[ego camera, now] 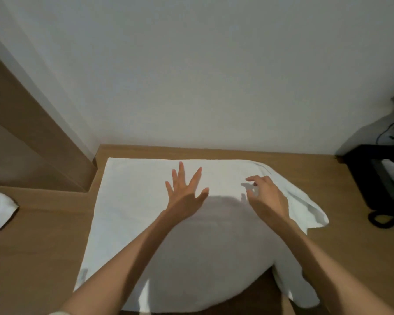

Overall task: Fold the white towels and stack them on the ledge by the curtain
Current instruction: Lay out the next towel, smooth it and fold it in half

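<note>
A white towel (132,214) lies spread on the wooden worktop (41,251), its far edge near the wall and its right corner rumpled. The left hand (184,194) presses flat on it, fingers splayed. The right hand (268,196) hovers just over it, fingers loosely curled and holding nothing (slightly blurred). A black bag (373,178) sits at the right.

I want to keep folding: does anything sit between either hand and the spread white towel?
Nothing visible does. The left hand lies flat on the white towel, and the right hand is just over its rumpled right side. The black bag sits apart on the right. The ledge is out of view.
</note>
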Tool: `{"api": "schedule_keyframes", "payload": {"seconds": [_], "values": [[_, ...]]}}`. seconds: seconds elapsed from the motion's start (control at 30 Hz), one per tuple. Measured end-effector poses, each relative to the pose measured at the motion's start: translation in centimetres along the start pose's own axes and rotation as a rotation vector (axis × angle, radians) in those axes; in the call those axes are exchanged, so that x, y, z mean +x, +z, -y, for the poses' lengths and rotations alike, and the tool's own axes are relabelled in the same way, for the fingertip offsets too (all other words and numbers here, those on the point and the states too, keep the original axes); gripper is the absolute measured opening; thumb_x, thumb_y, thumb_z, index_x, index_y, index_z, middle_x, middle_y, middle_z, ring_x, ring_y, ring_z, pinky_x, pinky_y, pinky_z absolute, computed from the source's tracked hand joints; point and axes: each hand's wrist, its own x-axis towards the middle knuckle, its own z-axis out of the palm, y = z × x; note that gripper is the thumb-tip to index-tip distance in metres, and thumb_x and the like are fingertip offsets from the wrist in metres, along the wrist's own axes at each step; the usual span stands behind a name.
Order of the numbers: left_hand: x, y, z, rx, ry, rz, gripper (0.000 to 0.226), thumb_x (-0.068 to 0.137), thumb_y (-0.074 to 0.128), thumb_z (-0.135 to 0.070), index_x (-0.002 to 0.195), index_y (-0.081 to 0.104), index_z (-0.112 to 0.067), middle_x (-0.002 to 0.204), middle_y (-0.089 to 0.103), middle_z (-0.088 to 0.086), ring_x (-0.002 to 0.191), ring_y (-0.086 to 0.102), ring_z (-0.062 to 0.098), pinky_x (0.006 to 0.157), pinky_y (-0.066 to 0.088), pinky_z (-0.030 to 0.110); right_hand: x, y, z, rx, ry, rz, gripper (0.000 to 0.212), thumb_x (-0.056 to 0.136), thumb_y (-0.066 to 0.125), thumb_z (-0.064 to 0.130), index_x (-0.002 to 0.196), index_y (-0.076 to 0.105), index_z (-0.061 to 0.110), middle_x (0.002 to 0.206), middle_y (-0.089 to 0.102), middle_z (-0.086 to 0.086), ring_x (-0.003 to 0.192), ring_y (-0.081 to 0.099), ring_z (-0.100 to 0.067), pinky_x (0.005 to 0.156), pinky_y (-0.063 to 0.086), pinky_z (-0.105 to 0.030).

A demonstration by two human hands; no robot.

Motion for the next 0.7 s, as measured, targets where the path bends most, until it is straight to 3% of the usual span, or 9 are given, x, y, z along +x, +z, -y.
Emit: {"api": "schedule_keyframes", "payload": {"seconds": [0.1,0.27,0.4,0.5,0.6,0.7], "values": [[-0.1,2.7,-5.5,0.013,0.056,0.021,0.063,0.097,0.037,-0.050,0.151,0.007,-0.037,0.157,-0.022,0.010,0.144,-0.018,0.037,0.113,-0.001,0.059,-0.5,-2.1,-4.2,0.024,0.086,-0.105,0.033,0.089,0.052,0.023,0.123,0.054,0.025,0.123,0.050,-0.004,0.106,0.055,-0.025,0.079,0.047,-0.036],[-0.5,7.7,-11.8,0.044,0.033,0.092,0.060,0.098,0.035,-0.047,0.150,0.006,-0.041,0.155,-0.028,0.008,0.140,-0.027,0.038,0.108,-0.003,0.066,-1.1,-4.1,-11.1,-0.122,0.221,-0.131,0.054,0.084,0.062,0.020,0.135,0.044,0.024,0.139,0.037,-0.007,0.123,0.032,-0.026,0.097,0.037,-0.038],[-0.2,11.1,-14.7,-0.041,-0.119,0.119,0.062,0.096,0.032,-0.056,0.149,0.002,-0.045,0.151,-0.036,0.003,0.137,-0.034,0.036,0.106,-0.005,0.069,-1.3,-3.8,-15.4,0.006,0.265,-0.033,0.053,0.088,0.059,0.023,0.137,0.041,0.023,0.131,0.051,-0.005,0.121,0.041,-0.026,0.090,0.044,-0.039],[0.0,13.0,-16.1,-0.057,-0.235,0.120,0.062,0.096,0.032,-0.056,0.147,-0.002,-0.048,0.153,-0.034,0.001,0.139,-0.031,0.036,0.105,-0.006,0.070,-1.0,-2.9,-17.6,0.138,0.260,-0.020,0.037,0.094,0.055,0.025,0.129,0.052,0.015,0.116,0.062,-0.007,0.102,0.059,-0.021,0.082,0.054,-0.038],[-0.3,14.1,-16.8,0.002,-0.252,0.055,0.059,0.097,0.030,-0.053,0.148,0.000,-0.047,0.154,-0.032,0.001,0.139,-0.030,0.038,0.103,-0.008,0.072,-0.5,-2.3,-19.0,0.224,0.209,-0.027,0.029,0.100,0.043,0.020,0.120,0.059,0.007,0.114,0.062,-0.012,0.097,0.056,-0.019,0.082,0.047,-0.032],[-0.8,14.7,-16.8,0.041,-0.240,0.021,0.056,0.097,0.021,-0.056,0.147,-0.004,-0.049,0.152,-0.036,-0.002,0.137,-0.033,0.037,0.103,-0.012,0.070,-0.2,-3.1,-19.8,0.346,0.223,-0.068,0.036,0.103,0.036,0.020,0.132,0.051,0.004,0.123,0.060,-0.014,0.109,0.056,-0.023,0.084,0.043,-0.029]]}}
